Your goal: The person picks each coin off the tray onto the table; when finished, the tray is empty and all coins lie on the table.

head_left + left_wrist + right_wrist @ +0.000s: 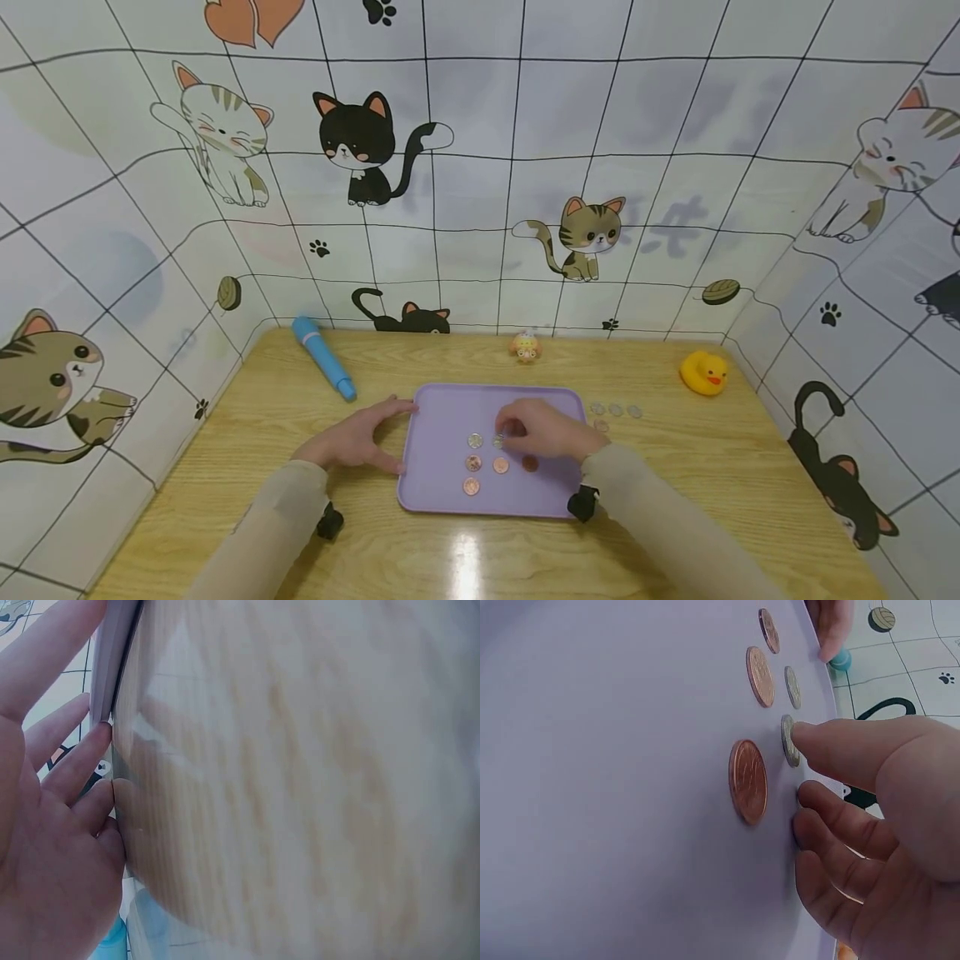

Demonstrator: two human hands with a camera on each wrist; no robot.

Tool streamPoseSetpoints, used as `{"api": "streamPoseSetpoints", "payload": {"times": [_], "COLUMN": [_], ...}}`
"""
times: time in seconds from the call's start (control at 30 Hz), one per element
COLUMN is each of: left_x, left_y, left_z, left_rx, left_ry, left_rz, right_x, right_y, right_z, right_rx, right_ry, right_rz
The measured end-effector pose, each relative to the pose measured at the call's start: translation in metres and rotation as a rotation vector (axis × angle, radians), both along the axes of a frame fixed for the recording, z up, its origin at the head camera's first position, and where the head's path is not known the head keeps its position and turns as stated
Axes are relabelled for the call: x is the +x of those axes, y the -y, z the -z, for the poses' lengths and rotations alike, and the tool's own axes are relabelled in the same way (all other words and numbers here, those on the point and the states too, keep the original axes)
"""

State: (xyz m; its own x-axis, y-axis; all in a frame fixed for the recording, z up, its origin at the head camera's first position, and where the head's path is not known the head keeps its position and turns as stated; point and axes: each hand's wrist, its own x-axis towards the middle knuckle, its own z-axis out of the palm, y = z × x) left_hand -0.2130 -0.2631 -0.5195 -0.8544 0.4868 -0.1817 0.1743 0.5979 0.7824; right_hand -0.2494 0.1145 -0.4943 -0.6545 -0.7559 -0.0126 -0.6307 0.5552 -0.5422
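A lilac tray (pixel 442 408) lies on the wooden table, with several copper and silver coins set out in rows on it. My right hand (pixel 546 429) is over the tray, its thumb on the edge of a silver coin (pixel 787 740) that lies on the surface; the index finger is mostly hidden. Close by are a dark copper coin (pixel 748 782), a brighter copper coin (pixel 760 676) and another silver coin (pixel 793 688). At the tray's left edge my left hand (pixel 360 435) rests with thumb and fingers spread, touching the rim.
Right of the tray, several coins (pixel 616 410) lie on the table (pixel 675 483). A blue marker-like stick (pixel 324 357) is at back left, a small figurine (pixel 526 347) at the back, and a yellow rubber duck (pixel 704 372) at back right. Cat-print walls enclose the table.
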Motion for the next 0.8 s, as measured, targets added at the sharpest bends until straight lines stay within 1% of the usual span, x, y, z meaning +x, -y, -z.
{"api": "streamPoseSetpoints", "payload": {"times": [0.13, 0.4, 0.8], "left_x": [0.000, -0.001, 0.001], "left_y": [0.000, 0.000, -0.002], "left_z": [-0.001, -0.001, -0.002], "left_rx": [-0.010, -0.018, -0.005], "left_ry": [-0.001, -0.024, -0.005], "left_rz": [0.001, 0.016, -0.003], "right_x": [0.000, -0.001, -0.002], "right_y": [0.006, 0.011, 0.013], "right_z": [-0.003, -0.002, -0.006], "right_rx": [0.014, 0.071, 0.101], "right_ry": [0.020, 0.023, 0.011], "right_rz": [-0.023, -0.018, -0.014]}}
